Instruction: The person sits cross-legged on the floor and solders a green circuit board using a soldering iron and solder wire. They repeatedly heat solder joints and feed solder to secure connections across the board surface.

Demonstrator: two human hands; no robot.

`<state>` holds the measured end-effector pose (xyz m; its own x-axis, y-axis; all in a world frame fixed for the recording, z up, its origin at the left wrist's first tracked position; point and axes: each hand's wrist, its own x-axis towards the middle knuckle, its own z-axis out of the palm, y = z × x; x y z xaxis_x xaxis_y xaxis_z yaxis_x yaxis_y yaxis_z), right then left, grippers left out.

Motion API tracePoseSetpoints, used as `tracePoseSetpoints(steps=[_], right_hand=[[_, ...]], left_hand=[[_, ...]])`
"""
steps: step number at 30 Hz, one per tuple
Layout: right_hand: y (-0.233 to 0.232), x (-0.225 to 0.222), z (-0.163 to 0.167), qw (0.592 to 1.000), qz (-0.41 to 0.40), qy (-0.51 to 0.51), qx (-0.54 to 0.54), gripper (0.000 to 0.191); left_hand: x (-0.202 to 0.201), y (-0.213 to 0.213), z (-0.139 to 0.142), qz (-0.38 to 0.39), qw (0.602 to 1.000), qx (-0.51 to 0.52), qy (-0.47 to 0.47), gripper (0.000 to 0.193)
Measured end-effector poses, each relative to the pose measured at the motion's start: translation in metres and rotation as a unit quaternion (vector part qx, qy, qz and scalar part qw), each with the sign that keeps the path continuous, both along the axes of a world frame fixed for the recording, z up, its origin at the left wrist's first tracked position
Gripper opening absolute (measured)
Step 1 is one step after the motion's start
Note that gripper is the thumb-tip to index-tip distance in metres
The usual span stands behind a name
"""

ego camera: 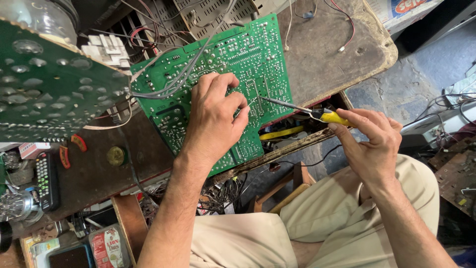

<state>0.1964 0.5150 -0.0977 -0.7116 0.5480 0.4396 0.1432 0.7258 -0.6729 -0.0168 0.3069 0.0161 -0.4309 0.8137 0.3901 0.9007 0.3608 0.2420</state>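
circuit board (218,74), green, solder side up, lies tilted on the worn brown surface (327,59), its lower edge over the open drawer. my left hand (214,116) rests on the board's middle, fingers curled together and pinching what looks like a thin solder wire. my right hand (372,141) is clamped on the yellow-handled soldering iron (307,111), its tip touching the board just beside my left fingertips. grey wires (168,84) cross the board's upper left.

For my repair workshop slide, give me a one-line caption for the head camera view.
Left hand steadies a green circuit board while the right hand brings a yellow-handled soldering iron to it.
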Motion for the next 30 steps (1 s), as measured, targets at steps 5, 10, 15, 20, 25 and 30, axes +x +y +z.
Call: tracePoseSetpoints(steps=[5,10,15,20,25,30], right_hand=[[-0.0004,0.0002,-0.0009,1.000,0.001,0.003,-0.002,0.027],[0.0003,-0.0006,-0.0021,1.000,0.003,0.002,0.000,0.028],[0.0025,-0.0015,-0.0016,1.000,0.009,-0.002,-0.009,0.028],[0.0060,-0.0029,0.0001,1.000,0.014,-0.012,-0.006,0.028],[0.0079,-0.0028,0.0009,1.000,0.018,-0.018,-0.006,0.029],[0.0089,-0.0040,0.0014,1.000,0.024,-0.014,-0.011,0.028]], left_hand=[[0.0004,-0.0006,0.0002,0.000,1.000,0.001,-0.002,0.013],[0.0004,-0.0004,0.0004,-0.002,1.000,0.003,0.000,0.013],[0.0009,-0.0008,0.0014,-0.002,1.000,0.002,-0.001,0.013],[0.0009,-0.0005,0.0020,0.001,1.000,0.002,-0.005,0.012],[0.0012,0.0006,0.0013,0.000,1.000,0.003,-0.004,0.013],[0.0016,0.0004,0.0009,0.000,1.000,0.001,0.002,0.013]])
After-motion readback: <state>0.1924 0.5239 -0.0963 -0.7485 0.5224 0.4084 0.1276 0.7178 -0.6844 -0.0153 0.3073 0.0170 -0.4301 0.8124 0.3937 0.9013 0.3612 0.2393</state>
